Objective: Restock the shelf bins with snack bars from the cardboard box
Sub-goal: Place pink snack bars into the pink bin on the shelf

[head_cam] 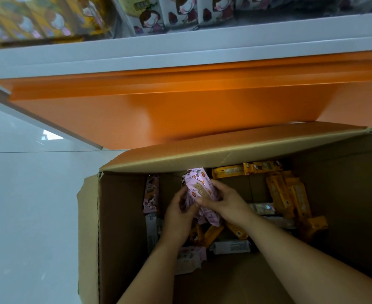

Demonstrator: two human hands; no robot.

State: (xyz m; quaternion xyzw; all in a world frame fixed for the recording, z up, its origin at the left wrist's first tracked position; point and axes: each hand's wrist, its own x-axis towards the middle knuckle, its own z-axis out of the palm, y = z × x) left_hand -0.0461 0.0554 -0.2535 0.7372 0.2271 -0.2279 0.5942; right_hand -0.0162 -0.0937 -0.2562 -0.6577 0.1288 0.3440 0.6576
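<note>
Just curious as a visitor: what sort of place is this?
Probably a shop aisle. A white-and-orange shelf holds rows of packaged snacks; below it, on a tiled floor, the left hand and right hand hold pink snack bars over an open cardboard box of loose bars.

shows two bare forearms, uncovered down to the lower edge of view; ends in a bare left hand [177, 216] and a bare right hand [226, 205].
</note>
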